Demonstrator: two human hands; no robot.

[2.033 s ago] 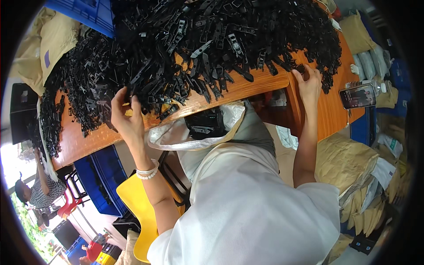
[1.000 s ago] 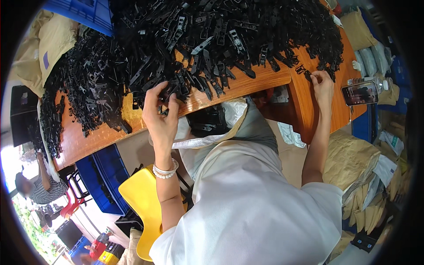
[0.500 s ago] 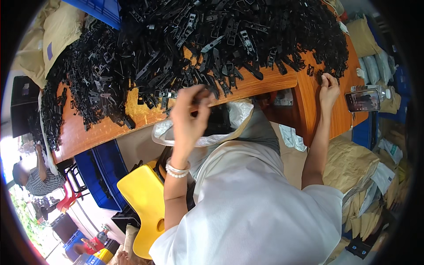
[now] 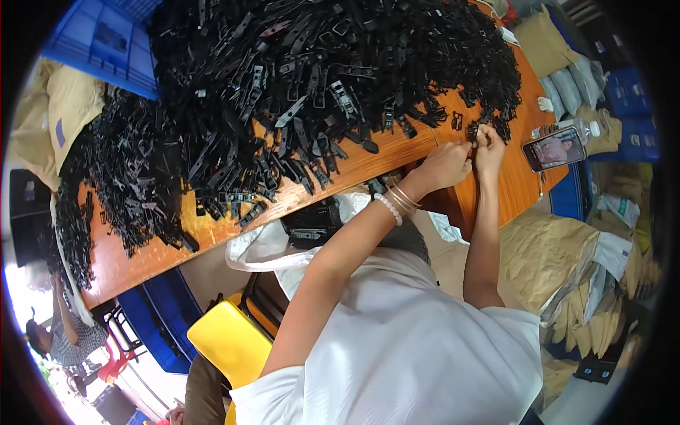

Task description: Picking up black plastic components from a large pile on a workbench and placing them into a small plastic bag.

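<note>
- Swinging across from the left side of the pile, the left hand had joined the right hand at the right end of the wooden table.
- Both sets of fingers pinched one small black plastic piece between them, just at the pile's right fringe; it looked like fitting or checking work.
- Black clips heaped over most of the tabletop.
- A phone lay right of the hands, a blue crate far left, a yellow chair near, and paper sacks on the right.
</note>
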